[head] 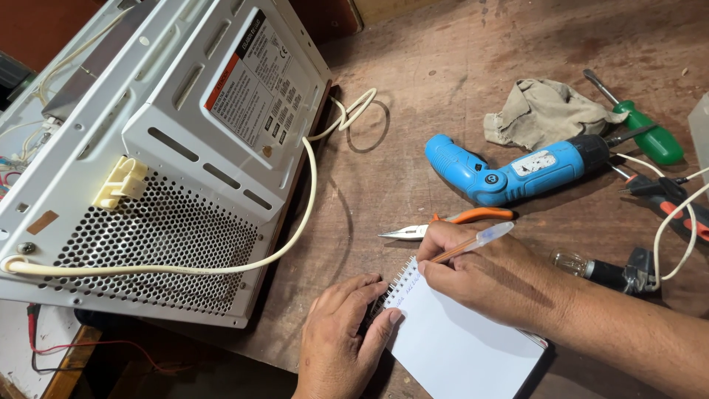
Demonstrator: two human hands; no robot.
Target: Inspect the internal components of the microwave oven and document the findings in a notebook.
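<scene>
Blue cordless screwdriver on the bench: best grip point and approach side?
Judging by its pose, grip the blue cordless screwdriver around its angled handle, the left end, coming from above. It lies flat on the wooden bench with that end free, while the bit end points right, crowded by the rag, the green-handled screwdriver and a white cable.

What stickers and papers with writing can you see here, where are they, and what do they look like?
Big sticker: on the white metal back of the appliance, a slanted rectangle, white with a black top and an orange-red strip.
Small sticker: on the side of the blue power screwdriver, rounded, whitish and worn.
Notepad: under the right hand holding a pen, steadied by the left hand, white, spiral-bound.
</scene>
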